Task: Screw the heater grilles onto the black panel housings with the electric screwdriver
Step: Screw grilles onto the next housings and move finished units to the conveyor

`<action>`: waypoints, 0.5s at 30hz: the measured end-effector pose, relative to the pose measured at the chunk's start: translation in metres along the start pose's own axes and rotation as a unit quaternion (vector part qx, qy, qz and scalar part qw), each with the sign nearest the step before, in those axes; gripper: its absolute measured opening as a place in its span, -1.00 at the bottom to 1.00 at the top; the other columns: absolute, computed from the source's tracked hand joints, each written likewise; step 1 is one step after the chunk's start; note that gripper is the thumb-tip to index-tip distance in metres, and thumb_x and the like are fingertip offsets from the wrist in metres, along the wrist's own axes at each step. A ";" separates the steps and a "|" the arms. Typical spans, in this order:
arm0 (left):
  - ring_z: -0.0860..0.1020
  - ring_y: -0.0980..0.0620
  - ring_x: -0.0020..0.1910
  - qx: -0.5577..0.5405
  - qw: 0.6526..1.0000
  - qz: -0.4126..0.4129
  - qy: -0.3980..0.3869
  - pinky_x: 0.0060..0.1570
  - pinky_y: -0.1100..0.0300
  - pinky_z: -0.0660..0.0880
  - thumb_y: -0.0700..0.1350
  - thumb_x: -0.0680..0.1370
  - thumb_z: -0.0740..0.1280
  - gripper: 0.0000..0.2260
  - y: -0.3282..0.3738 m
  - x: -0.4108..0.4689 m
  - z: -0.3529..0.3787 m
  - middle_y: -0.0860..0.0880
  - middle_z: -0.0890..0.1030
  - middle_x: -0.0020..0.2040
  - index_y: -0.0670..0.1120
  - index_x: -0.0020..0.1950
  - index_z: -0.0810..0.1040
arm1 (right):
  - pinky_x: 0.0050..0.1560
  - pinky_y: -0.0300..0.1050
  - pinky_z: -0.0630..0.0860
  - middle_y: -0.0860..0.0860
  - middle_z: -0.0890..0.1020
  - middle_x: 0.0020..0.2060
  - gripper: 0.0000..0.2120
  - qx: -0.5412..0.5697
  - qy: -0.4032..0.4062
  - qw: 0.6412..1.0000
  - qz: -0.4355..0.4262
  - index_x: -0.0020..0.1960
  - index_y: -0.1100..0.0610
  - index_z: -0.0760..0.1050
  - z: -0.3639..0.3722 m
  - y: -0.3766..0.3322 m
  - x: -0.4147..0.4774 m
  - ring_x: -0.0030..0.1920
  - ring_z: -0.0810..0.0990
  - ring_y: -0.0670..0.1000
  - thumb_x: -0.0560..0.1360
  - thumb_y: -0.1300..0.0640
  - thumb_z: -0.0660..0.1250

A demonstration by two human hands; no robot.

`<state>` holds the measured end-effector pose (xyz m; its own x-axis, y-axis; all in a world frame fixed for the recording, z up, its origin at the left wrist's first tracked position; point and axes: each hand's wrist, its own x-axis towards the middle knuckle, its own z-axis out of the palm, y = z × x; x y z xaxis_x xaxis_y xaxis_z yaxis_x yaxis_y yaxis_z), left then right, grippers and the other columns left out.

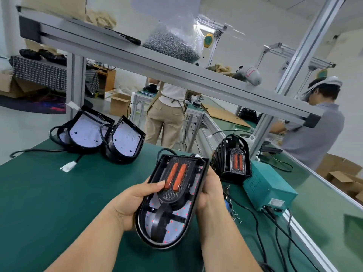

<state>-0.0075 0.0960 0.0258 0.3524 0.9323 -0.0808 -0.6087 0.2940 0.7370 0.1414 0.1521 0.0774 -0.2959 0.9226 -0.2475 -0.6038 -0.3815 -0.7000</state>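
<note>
Centrally, in the head view, a black housing is held above the green mat by both hands. It is tilted so that its open inside faces the camera, and its rounded end is nearest the person. A heater grille with two orange bars is seated in the upper half of this housing.

The left hand is wrapped round the left rim. Its thumb is laid flat on the grille, with the tip touching the edge of the left orange bar. The remaining fingers are hidden beneath the housing.

The right hand is curled round the right rim, with the palm pressed against the side wall. Its fingertips are covered by the housing, so how they lie cannot be told.

At the far left of the mat, two more housings are stood just beside each other. Black cables trail from them, and a white plug lies near.

Beyond the right hand, another housing, with a grille fitted in it, is stood on edge just beside a teal box. Small screws are scattered on the mat between the right forearm and that box.

A clear bag of screws is rested on the metal shelf overhead. Two people are seen at benches in the background.
</note>
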 end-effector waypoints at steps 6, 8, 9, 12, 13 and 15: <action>0.69 -0.22 0.01 0.050 0.998 -0.040 -0.012 -0.02 -0.05 0.63 -0.12 0.39 0.41 -0.65 -0.004 0.000 -0.002 -0.30 0.67 0.09 -0.29 0.08 0.69 | -0.17 0.05 0.58 0.24 0.62 -0.22 -0.56 -0.072 -0.013 0.997 -0.033 -0.10 0.31 0.59 -0.006 -0.004 -0.003 -0.25 0.62 0.21 0.67 0.01 0.11; 0.68 -0.24 -0.01 0.052 0.998 -0.014 -0.014 -0.03 -0.07 0.63 -0.17 0.39 0.41 -0.67 -0.002 0.002 -0.004 -0.33 0.65 0.10 -0.27 0.11 0.68 | -0.22 0.01 0.57 0.22 0.62 -0.27 -0.57 -0.102 -0.009 0.995 -0.023 -0.15 0.29 0.56 -0.009 -0.008 0.001 -0.30 0.62 0.19 0.66 0.05 0.10; 0.68 -0.25 -0.01 0.050 0.999 -0.001 -0.012 -0.05 -0.09 0.62 -0.18 0.39 0.42 -0.68 -0.001 0.002 -0.005 -0.35 0.64 0.11 -0.26 0.12 0.67 | -0.29 -0.04 0.60 0.21 0.63 -0.31 -0.58 -0.108 -0.012 0.994 -0.018 -0.18 0.28 0.57 -0.009 -0.008 0.002 -0.34 0.63 0.17 0.65 0.07 0.10; 0.67 -0.27 0.02 0.052 0.998 0.034 0.021 -0.08 -0.10 0.63 -0.22 0.41 0.48 -0.65 0.005 0.004 -0.007 -0.33 0.64 0.14 -0.21 0.19 0.63 | -0.14 0.03 0.61 0.26 0.66 -0.11 -0.65 -0.084 -0.027 0.996 -0.008 0.04 0.32 0.58 -0.012 -0.001 0.000 -0.17 0.65 0.22 0.62 0.08 0.14; 0.67 -0.25 0.05 0.060 0.996 0.046 0.042 -0.08 -0.09 0.64 -0.20 0.43 0.47 -0.64 0.007 0.005 -0.006 -0.30 0.65 0.15 -0.18 0.22 0.60 | -0.07 0.06 0.61 0.28 0.67 0.00 -0.59 -0.079 -0.035 0.996 -0.012 0.13 0.33 0.59 -0.015 0.002 -0.001 -0.08 0.67 0.24 0.64 0.02 0.13; 0.68 -0.18 0.08 0.096 0.989 0.077 0.085 -0.05 -0.04 0.64 -0.14 0.45 0.41 -0.63 0.009 0.009 -0.004 -0.20 0.68 0.13 -0.10 0.26 0.55 | -0.01 0.08 0.63 0.27 0.66 0.12 -0.46 -0.078 -0.052 0.995 -0.027 0.18 0.29 0.63 -0.024 0.007 -0.002 0.05 0.68 0.24 0.65 -0.11 0.09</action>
<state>-0.0125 0.1082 0.0289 0.1319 0.9896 -0.0570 -0.4939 0.1155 0.8618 0.1550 0.1492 0.0567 -0.3462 0.9276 -0.1405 -0.5015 -0.3096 -0.8079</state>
